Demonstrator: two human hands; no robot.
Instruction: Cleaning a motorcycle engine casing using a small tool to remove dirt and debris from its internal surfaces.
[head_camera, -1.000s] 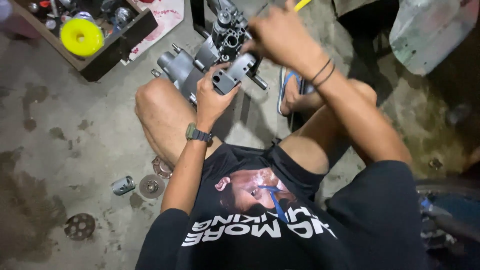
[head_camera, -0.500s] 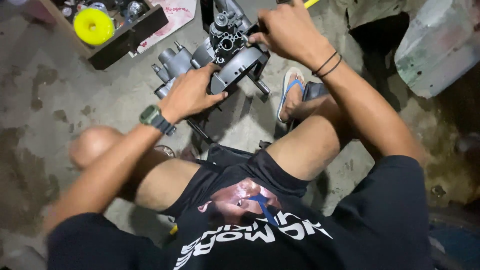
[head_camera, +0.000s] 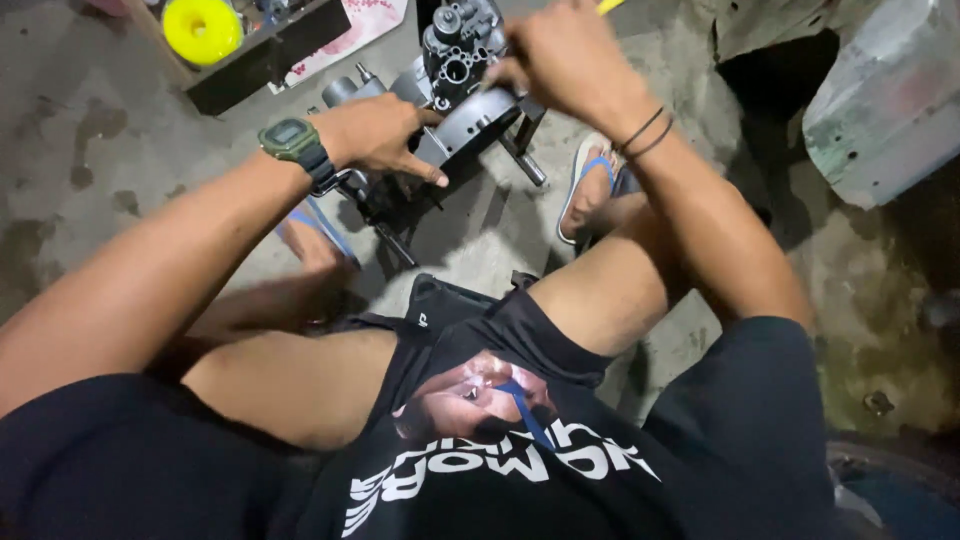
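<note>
Engine block (head_camera: 455, 95), a dark grey metal casting with round ports on top, sits on a small stand (head_camera: 400, 225) on the concrete floor (head_camera: 100, 180), between the person's feet. Left hand (head_camera: 375, 135) lies flat on the near side of the block, fingers stretched out and pressed along its edge, thumb tucked under; it steadies rather than grips. A green digital watch (head_camera: 292, 142) sits on that wrist. Right hand (head_camera: 560, 55) is closed into a fist over the upper right of the block, and a yellow tool (head_camera: 610, 6) tip pokes out beyond the knuckles at the top edge; what kind of tool it is cannot be told. Two dark bands (head_camera: 645, 135) circle that wrist.

Each foot wears a sandal with blue straps: one (head_camera: 590, 185) just right of the stand, the other (head_camera: 315, 235) left of it, partly under the left forearm. A dark tray (head_camera: 255, 60) lies at upper left, holding a yellow disc (head_camera: 202, 28) and small parts. A worn grey-green panel (head_camera: 890, 100) leans at far right.
</note>
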